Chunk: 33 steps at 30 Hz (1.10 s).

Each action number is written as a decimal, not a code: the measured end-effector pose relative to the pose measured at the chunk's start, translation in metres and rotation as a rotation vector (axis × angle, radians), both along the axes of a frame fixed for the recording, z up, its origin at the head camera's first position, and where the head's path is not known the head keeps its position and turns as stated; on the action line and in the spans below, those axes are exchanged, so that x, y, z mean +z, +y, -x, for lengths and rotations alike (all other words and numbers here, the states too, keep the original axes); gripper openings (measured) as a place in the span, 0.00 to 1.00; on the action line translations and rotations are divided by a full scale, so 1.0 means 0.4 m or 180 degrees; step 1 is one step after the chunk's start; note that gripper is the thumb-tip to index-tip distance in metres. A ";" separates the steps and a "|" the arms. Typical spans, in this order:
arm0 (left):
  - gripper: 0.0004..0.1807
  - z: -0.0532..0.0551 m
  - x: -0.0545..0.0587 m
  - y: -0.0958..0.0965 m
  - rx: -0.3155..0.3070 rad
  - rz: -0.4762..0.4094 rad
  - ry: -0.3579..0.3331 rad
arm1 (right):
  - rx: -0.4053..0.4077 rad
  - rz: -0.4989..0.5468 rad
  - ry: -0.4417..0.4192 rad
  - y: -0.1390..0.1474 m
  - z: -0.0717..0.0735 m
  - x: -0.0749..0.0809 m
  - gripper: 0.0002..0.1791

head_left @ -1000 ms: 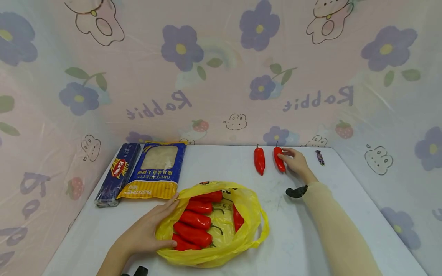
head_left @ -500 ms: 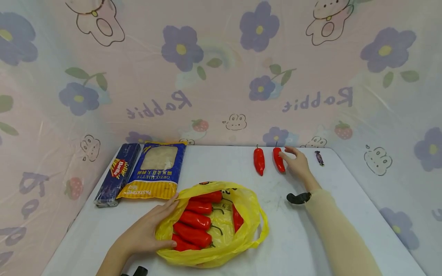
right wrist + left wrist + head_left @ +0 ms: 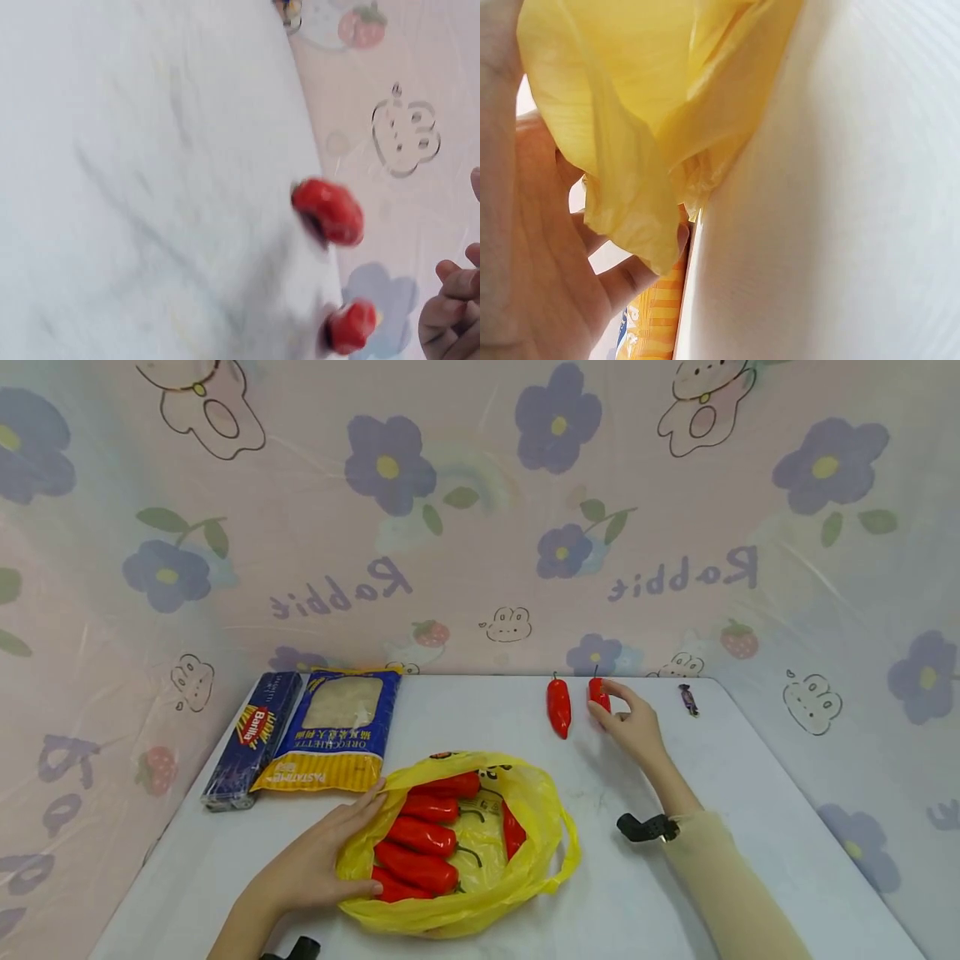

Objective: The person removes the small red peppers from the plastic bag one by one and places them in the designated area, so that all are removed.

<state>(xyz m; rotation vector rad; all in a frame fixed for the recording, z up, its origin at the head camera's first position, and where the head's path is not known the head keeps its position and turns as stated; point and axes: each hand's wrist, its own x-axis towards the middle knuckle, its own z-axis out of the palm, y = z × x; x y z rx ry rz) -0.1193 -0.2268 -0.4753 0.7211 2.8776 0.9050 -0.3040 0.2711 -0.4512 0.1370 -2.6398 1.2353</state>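
A yellow plastic bag [image 3: 525, 893] stands with its mouth open, several red chili peppers [image 3: 420, 837] lying inside. My left hand [image 3: 318, 864] rests against the bag's left side, fingers spread along its rim and thumb across the near edge. In the left wrist view, a yellow flap hides part of those fingers. Two more red peppers lie at the back of the table: a left pepper [image 3: 558, 708] and a right pepper [image 3: 598, 693]. My right hand [image 3: 633, 722] overlaps the right pepper in the head view. In the right wrist view, its loosely bent fingers [image 3: 461, 283] appear apart from both peppers.
Left of the bag lie a dark-blue Barilla box [image 3: 255, 739] and a blue-and-yellow orecchiette packet [image 3: 330, 735]. Toward the back right corner is a small wrapped candy [image 3: 688, 700] on the white table [image 3: 465, 714]. A patterned cloth [image 3: 480, 543] rises behind it.
My right hand has shifted left, from beside the right pepper to in front of it, covering its lower part in the head view. My left hand and the bag keep their places.
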 end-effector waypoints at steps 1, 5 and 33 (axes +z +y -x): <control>0.60 0.000 0.001 0.000 0.0001 -0.0004 0.0005 | 0.0039 0.0041 0.0007 -0.009 -0.011 0.006 0.37; 0.60 -0.001 0.004 0.002 0.0010 0.0013 0.0024 | 0.0290 0.0321 0.0000 -0.048 -0.064 0.034 0.33; 0.60 0.006 0.007 -0.001 0.0006 -0.0065 -0.0133 | 0.2614 0.0754 0.0320 -0.323 -0.376 0.100 0.19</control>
